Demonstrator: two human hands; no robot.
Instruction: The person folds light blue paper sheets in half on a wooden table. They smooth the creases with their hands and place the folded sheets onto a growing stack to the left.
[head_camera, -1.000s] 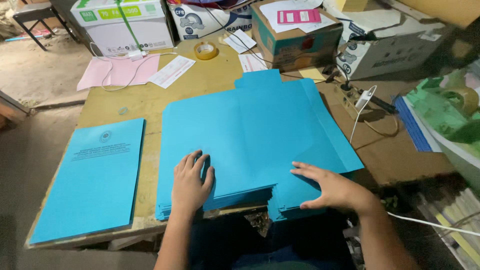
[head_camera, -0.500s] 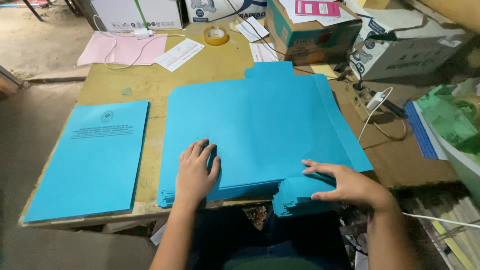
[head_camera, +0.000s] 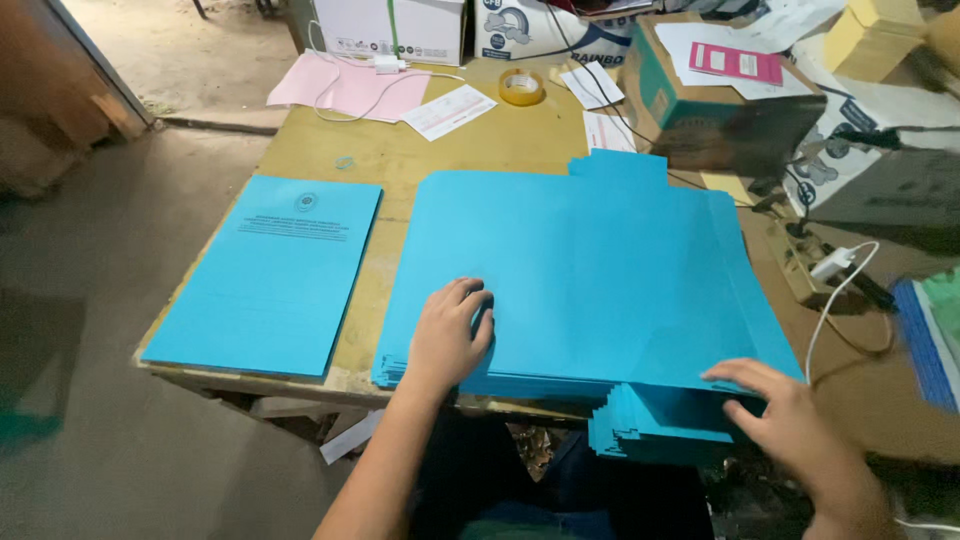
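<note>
left hand (head_camera: 447, 338) lies flat, fingers spread, pressing on the near left part of the blue folder stack (head_camera: 580, 270), no pinch; i read it as pinning the pile so sheets don't slide. right hand (head_camera: 795, 425) is at the near right corner, fingers open and fanned under the top sheet's edge, thumb side hidden, so i can't tell if that grip really pinches it. the stack sits mid worktop (head_camera: 400, 160), its near edge overhanging toward me, the lower tabs fanned out past the rim. a folded blue folder (head_camera: 270, 270) lies just beside it on the left, apart. bare wood behind the stack gives room; tape roll (head_camera: 522, 88), cardboard box (head_camera: 720, 110) and power strip (head_camera: 800, 265) crowd the far and right sides.
</note>
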